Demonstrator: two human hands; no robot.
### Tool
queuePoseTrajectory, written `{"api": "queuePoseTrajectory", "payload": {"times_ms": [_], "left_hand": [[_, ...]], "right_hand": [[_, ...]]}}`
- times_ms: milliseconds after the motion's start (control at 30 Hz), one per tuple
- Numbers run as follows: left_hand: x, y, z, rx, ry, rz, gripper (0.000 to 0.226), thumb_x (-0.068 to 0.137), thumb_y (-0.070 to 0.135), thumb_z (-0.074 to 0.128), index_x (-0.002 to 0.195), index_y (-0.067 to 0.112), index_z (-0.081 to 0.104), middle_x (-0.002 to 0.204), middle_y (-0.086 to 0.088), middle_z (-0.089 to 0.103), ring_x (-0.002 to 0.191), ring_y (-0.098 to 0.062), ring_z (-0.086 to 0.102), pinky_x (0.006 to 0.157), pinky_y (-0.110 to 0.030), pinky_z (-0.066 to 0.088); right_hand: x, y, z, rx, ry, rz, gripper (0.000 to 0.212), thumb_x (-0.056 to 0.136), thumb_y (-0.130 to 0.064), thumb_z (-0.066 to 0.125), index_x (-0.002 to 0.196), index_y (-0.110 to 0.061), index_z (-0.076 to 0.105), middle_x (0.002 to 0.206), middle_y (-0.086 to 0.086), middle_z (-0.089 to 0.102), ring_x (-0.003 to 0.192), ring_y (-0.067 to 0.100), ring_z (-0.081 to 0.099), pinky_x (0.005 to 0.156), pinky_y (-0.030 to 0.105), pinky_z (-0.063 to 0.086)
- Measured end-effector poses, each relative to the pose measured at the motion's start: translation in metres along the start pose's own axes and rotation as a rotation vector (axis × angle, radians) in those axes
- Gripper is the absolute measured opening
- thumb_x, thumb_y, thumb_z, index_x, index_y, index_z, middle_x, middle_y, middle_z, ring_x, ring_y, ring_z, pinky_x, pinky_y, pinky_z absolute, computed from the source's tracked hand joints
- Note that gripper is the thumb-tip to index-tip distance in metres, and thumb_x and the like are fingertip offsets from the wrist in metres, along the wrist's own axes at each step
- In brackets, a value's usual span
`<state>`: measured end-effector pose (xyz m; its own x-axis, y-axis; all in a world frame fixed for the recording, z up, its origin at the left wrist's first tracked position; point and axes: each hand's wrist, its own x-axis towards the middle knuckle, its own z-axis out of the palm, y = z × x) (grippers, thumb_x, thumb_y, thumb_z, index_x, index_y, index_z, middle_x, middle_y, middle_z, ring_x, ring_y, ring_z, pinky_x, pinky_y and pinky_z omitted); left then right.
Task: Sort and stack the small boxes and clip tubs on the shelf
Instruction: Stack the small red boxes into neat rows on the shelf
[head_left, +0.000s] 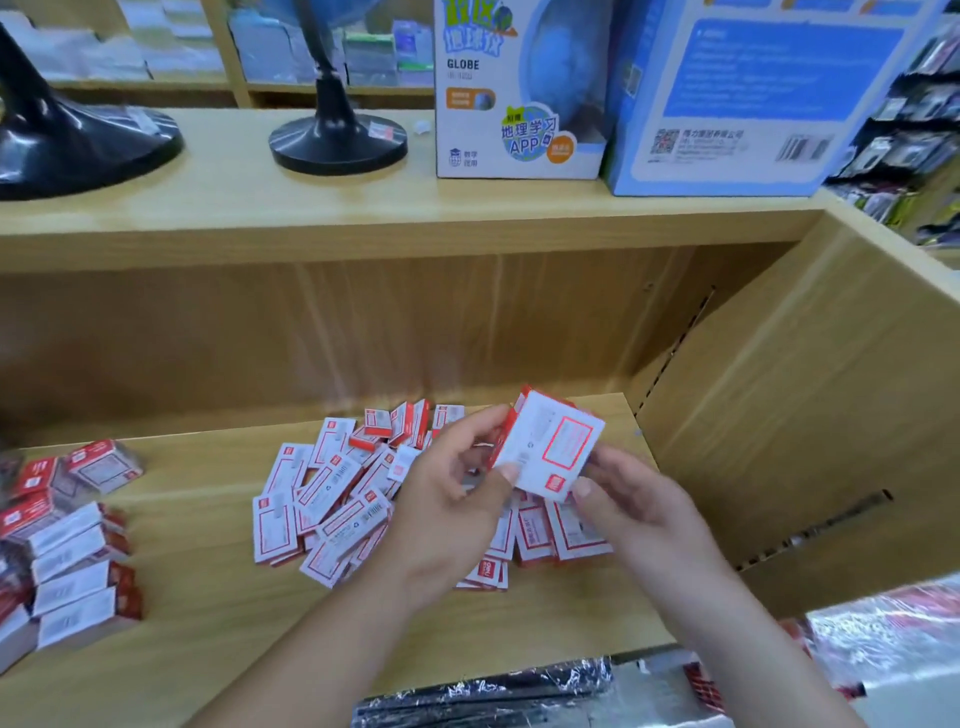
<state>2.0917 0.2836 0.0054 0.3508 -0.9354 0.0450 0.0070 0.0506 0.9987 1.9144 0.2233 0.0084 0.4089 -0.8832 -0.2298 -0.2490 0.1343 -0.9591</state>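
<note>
Above the shelf (208, 597) and its loose pile of small boxes (332, 499), my left hand (447, 504) and right hand (639, 509) hold a stack of boxes (550, 447), fingers (582, 487) pinching only its edges; an uneven squeeze could slide one out, scattering the pile

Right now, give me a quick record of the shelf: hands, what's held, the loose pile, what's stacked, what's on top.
left hand: pinches held boxes at their left edge
right hand: holds the same boxes from the lower right
held boxes: raised above the pile, white face toward camera
loose pile: jumbled boxes, mid shelf
stacked boxes: rows at far left
clip tubs: behind those rows
top ledge: black stands, globe box
</note>
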Motion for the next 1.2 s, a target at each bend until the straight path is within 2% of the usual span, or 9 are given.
{"api": "queuePoseTrajectory", "payload": {"times_ms": [100, 200, 333, 500, 600, 733, 867, 1000, 1200], "left_hand": [[-0.007, -0.006, 0.005, 0.012, -0.045, -0.059, 0.039, 0.099, 0.002, 0.060, 0.130, 0.026, 0.059, 0.119, 0.007, 0.073, 0.108, -0.011, 0.070, 0.089, -0.028, 0.057], [-0.008, -0.015, 0.002, 0.228, -0.014, -0.045, 0.041, 0.095, 0.014, 0.069, 0.129, 0.034, 0.059, 0.118, 0.020, 0.068, 0.109, -0.007, 0.067, 0.087, -0.023, 0.055], [-0.009, -0.011, -0.004, 0.538, -0.021, 0.224, 0.068, 0.082, 0.028, 0.080, 0.143, 0.034, 0.050, 0.135, 0.025, 0.046, 0.127, 0.000, 0.051, 0.101, -0.018, 0.044], [-0.009, 0.004, 0.008, 0.662, -0.079, 0.364, 0.052, 0.076, 0.032, 0.076, 0.127, 0.030, 0.062, 0.123, 0.019, 0.058, 0.113, -0.003, 0.059, 0.094, -0.029, 0.050], [-0.005, -0.003, -0.002, 0.481, -0.025, 0.247, 0.036, 0.086, 0.014, 0.074, 0.117, 0.030, 0.066, 0.107, 0.011, 0.063, 0.098, -0.013, 0.066, 0.082, -0.040, 0.056], [-0.008, 0.004, -0.022, 0.114, 0.074, 0.010, 0.033, 0.088, 0.008, 0.077, 0.116, 0.026, 0.072, 0.110, -0.003, 0.064, 0.100, -0.011, 0.068, 0.087, -0.040, 0.061], [-0.011, 0.007, -0.034, -0.021, 0.012, -0.086, 0.033, 0.093, 0.005, 0.070, 0.121, 0.021, 0.065, 0.111, 0.002, 0.074, 0.106, -0.014, 0.070, 0.094, -0.042, 0.059], [-0.013, 0.015, -0.040, -0.059, -0.034, -0.096, 0.032, 0.095, 0.005, 0.067, 0.122, 0.022, 0.063, 0.109, 0.003, 0.076, 0.104, -0.012, 0.071, 0.095, -0.036, 0.058], [0.005, 0.009, -0.044, 0.089, -0.090, -0.099, 0.048, 0.090, 0.012, 0.075, 0.132, 0.026, 0.056, 0.115, 0.001, 0.068, 0.101, -0.001, 0.068, 0.091, -0.026, 0.058]], "right_hand": [[-0.002, -0.009, 0.007, 0.186, 0.018, 0.021, 0.025, 0.096, -0.005, 0.060, 0.121, -0.012, 0.063, 0.107, 0.004, 0.076, 0.105, 0.022, 0.071, 0.084, 0.033, 0.060], [-0.002, -0.014, 0.005, 0.055, 0.074, -0.037, 0.022, 0.095, -0.011, 0.064, 0.114, -0.022, 0.068, 0.097, 0.001, 0.076, 0.095, 0.021, 0.072, 0.075, 0.035, 0.062], [0.003, -0.027, 0.009, -0.005, 0.226, -0.025, 0.004, 0.087, -0.019, 0.075, 0.087, -0.023, 0.075, 0.075, 0.014, 0.072, 0.073, 0.033, 0.071, 0.069, 0.048, 0.061], [0.007, -0.047, 0.025, 0.034, 0.234, 0.026, 0.010, 0.084, -0.021, 0.077, 0.085, -0.012, 0.072, 0.073, 0.012, 0.075, 0.072, 0.030, 0.075, 0.072, 0.055, 0.061], [0.008, -0.048, 0.026, -0.027, 0.128, -0.044, 0.017, 0.093, -0.024, 0.068, 0.086, -0.010, 0.073, 0.076, 0.005, 0.076, 0.076, 0.017, 0.073, 0.082, 0.043, 0.060], [0.017, -0.048, 0.012, -0.315, 0.096, -0.137, 0.014, 0.094, -0.025, 0.066, 0.108, -0.026, 0.069, 0.091, -0.011, 0.070, 0.084, 0.003, 0.065, 0.067, 0.011, 0.051], [0.025, -0.040, 0.013, -0.425, -0.144, -0.212, 0.068, 0.095, -0.010, 0.064, 0.145, -0.048, 0.040, 0.122, -0.016, 0.062, 0.107, 0.012, 0.065, 0.080, 0.029, 0.060], [0.024, -0.048, 0.017, -0.419, -0.227, -0.270, 0.054, 0.097, -0.011, 0.062, 0.134, -0.049, 0.053, 0.116, -0.011, 0.068, 0.102, 0.014, 0.067, 0.079, 0.037, 0.061], [0.026, -0.047, 0.012, -0.206, -0.052, -0.277, 0.044, 0.091, -0.004, 0.068, 0.126, -0.029, 0.062, 0.106, 0.007, 0.068, 0.099, 0.027, 0.065, 0.087, 0.042, 0.058]]}}
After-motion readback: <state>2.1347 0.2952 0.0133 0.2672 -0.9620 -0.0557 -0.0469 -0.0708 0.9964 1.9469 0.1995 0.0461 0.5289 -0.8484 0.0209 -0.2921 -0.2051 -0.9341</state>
